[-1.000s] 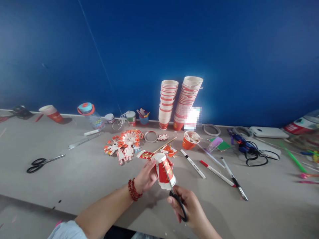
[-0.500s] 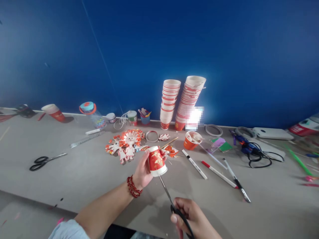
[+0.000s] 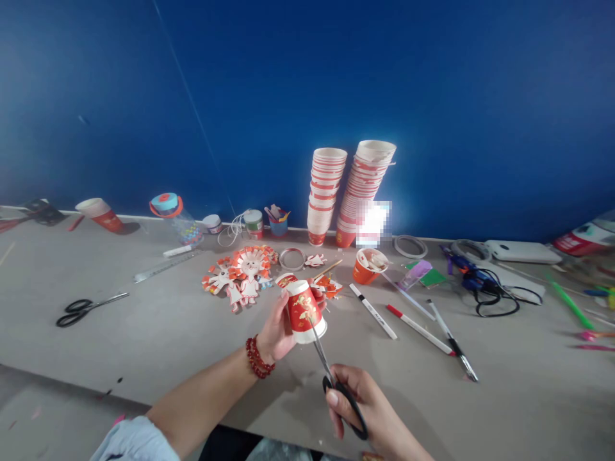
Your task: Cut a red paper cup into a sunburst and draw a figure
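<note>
Left hand (image 3: pixel 278 330) wraps a red paper cup with gold print and white rim (image 3: pixel 304 312), fingers pressed round its far side, cup held tilted above the grey worktop (image 3: pixel 158 333), mouth end pointing down toward the person, white base up and away. Right hand (image 3: pixel 368 406) is closed through the black loops of steel-bladed scissors (image 3: pixel 336 378); blade tips meet the cup's rim at its lower right edge, blades only slightly parted. Cup sits just ahead of the right hand, directly right of the left palm. Red bead bracelet (image 3: pixel 258 357) on the left wrist. Open bare worktop left of the left hand out to a second pair of black scissors (image 3: pixel 86 307), well apart; near worktop edge runs just under the left forearm. Right of the right hand: three pens (image 3: pixel 418 323) lying diagonal, near. Beyond the cup: paper cut-out figures in red and white (image 3: pixel 240 278), touching each other. Further back, an orange paper cup (image 3: pixel 366 267) tilted, holding paper scraps; two tall stacks of red-and-white cups (image 3: pixel 348 192) against the blue wall (image 3: pixel 307 83), right stack leaning. Small blue pot (image 3: pixel 277 224) holds mixed bits, unclear what.
</note>
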A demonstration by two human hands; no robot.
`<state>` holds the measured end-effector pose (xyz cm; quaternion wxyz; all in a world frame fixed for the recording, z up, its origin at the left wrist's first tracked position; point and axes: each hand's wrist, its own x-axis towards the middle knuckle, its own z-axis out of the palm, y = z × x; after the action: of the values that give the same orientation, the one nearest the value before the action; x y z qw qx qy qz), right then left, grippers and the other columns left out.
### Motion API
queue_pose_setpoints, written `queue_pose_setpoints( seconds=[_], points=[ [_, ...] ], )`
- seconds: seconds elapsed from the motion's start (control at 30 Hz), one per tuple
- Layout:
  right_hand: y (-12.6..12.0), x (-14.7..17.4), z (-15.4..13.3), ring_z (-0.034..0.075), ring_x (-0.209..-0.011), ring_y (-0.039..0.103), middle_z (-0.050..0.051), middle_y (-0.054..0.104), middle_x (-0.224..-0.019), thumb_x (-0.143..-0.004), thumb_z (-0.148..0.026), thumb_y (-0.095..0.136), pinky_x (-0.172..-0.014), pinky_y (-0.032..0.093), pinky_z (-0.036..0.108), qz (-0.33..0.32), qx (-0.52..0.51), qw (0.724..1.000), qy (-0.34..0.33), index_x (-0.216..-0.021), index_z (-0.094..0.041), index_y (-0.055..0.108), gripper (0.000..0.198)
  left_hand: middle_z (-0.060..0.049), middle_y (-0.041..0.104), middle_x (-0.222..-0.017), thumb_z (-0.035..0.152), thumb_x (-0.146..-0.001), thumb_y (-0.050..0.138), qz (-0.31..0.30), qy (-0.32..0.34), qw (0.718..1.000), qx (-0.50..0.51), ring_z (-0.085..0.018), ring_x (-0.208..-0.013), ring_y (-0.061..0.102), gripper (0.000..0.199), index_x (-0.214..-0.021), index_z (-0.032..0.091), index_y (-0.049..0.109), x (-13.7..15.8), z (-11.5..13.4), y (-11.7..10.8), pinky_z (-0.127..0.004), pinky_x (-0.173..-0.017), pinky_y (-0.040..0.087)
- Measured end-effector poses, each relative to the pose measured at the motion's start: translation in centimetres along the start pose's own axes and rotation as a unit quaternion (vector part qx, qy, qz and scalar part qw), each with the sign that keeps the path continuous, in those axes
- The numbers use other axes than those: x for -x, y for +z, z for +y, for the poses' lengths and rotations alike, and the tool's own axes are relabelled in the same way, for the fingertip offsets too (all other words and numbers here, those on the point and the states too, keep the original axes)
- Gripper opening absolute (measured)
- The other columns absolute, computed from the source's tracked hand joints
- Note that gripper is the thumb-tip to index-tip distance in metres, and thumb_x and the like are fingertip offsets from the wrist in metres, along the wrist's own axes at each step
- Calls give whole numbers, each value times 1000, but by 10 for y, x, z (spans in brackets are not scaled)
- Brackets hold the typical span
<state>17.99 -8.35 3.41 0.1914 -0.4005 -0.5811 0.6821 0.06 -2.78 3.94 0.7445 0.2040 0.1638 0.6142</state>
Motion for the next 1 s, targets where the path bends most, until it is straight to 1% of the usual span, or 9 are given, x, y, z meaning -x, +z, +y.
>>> queue_pose_setpoints(
  seconds=[0.23, 0.33, 0.57, 0.8, 1.0],
  points=[
    [1, -3, -3, 8, -39, 44, -2, 57, -46, -66, -83, 57, -44, 24, 20, 2, -5, 1000, 5, -66, -22, 40, 64, -11, 69, -111, 50, -85, 64, 2, -3, 1000, -6, -25, -111, 61, 48, -116, 14, 66, 1, -1, 1, -45, -113, 32],
    [0, -4, -2, 8, -38, 43, -2, 57, -45, -65, -84, 57, -44, 22, 20, 5, -4, 1000, 5, -66, -22, 39, 64, -11, 69, -111, 50, -85, 63, 0, -6, 1000, -4, -25, -111, 61, 48, -117, 14, 65, 1, -1, 0, -45, -113, 32],
    [0, -3, 0, 8, -37, 42, -2, 55, -43, -67, -84, 56, -43, 22, 21, 8, 0, 1000, -7, -64, -22, 38, 64, -10, 69, -110, 51, -84, 64, 8, -16, 1000, -6, -25, -111, 61, 49, -116, 15, 66, 1, -1, -1, -46, -112, 33],
    [1, -5, 4, 7, -36, 39, -3, 52, -41, -68, -84, 54, -42, 22, 20, 23, 13, 1000, -14, -64, -22, 38, 64, -10, 69, -109, 49, -85, 65, -2, -14, 1000, 11, -24, -109, 61, 48, -117, 14, 65, 1, -2, -1, -45, -112, 34],
    [2, -5, 5, 7, -35, 40, -4, 50, -41, -67, -85, 54, -41, 22, 20, 28, 15, 999, -18, -63, -22, 37, 65, -10, 69, -105, 50, -84, 65, 3, -13, 1000, 9, -24, -106, 62, 47, -114, 14, 66, 1, -1, 1, -44, -110, 35]
  ],
)
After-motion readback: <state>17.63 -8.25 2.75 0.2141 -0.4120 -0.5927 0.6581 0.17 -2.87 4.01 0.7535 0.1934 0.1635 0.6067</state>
